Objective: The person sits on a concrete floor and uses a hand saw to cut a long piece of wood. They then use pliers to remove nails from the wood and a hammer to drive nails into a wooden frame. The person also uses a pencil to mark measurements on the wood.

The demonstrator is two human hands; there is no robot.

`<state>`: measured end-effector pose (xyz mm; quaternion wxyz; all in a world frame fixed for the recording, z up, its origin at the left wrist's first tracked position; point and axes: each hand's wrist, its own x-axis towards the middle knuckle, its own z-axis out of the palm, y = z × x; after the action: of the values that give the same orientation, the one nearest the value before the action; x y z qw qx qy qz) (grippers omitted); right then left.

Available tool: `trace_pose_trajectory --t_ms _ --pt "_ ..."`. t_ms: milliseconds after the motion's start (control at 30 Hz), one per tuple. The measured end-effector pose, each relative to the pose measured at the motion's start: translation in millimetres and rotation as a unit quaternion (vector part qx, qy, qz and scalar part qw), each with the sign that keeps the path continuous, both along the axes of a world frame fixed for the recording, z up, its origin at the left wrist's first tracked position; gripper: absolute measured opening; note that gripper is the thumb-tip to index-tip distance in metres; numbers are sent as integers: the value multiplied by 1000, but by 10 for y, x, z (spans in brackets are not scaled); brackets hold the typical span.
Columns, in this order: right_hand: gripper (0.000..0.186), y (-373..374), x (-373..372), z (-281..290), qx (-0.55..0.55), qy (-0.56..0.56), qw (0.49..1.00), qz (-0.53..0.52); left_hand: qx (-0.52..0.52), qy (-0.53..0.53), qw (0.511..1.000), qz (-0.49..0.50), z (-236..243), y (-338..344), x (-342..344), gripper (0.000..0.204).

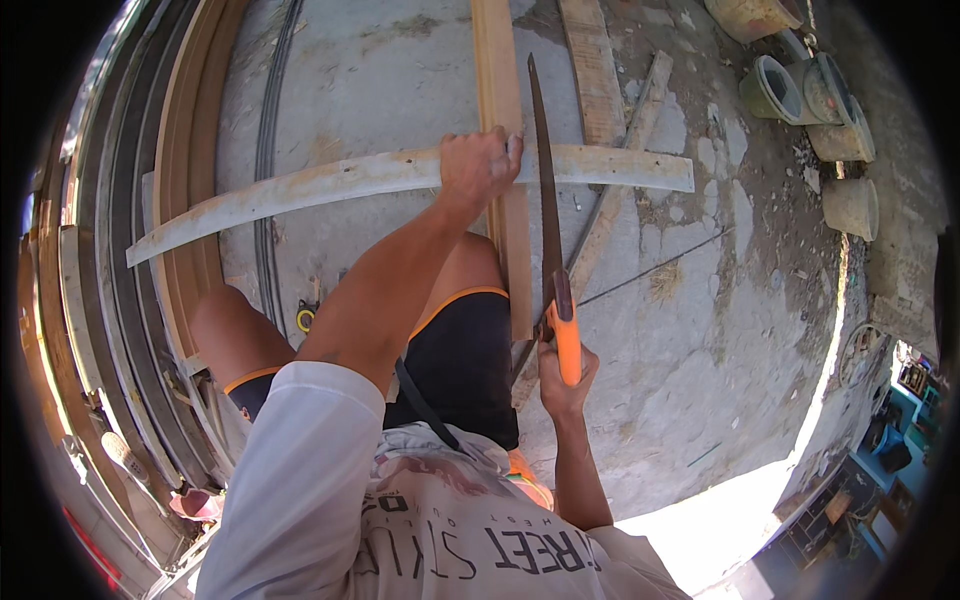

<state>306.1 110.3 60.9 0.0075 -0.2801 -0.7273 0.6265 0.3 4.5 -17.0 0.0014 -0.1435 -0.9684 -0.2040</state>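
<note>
The concrete floor (700, 330) fills most of the frame, with curved wooden frames (175, 200) stacked along the left edge. Across the upper middle lies a long pale board (300, 190), and over it runs a narrower wooden plank (500, 90) from the top centre down to my knee. My left hand (478, 165) is closed over the spot where the two cross, fingers curled and pressing down. My right hand (565, 375), at centre right, is wrapped tight round the orange handle of a handsaw (548, 200), whose blade lies just right of the plank, across the board. Concrete pots (810, 100) sit upper right; a tape measure (306, 317) lies by my left knee.
</note>
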Motion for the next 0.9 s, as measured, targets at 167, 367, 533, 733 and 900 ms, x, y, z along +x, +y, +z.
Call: trace_pose_trajectory --t_ms 167,367,533,733,900 --pt "13 -33 82 151 -24 -11 1000 7 -1 44 999 16 -45 -130 -40 46" --pt "36 -159 1093 254 29 7 999 -18 -3 -4 1000 12 39 -73 -43 45" --pt "7 0 -319 129 -19 4 1000 -5 1 16 1000 0 13 -29 -41 46" --pt "43 -97 1151 318 27 -39 999 21 -2 -3 1000 11 39 -54 -47 47" --pt "30 -47 714 252 14 -31 999 -17 0 24 1000 5 8 -56 -48 47"
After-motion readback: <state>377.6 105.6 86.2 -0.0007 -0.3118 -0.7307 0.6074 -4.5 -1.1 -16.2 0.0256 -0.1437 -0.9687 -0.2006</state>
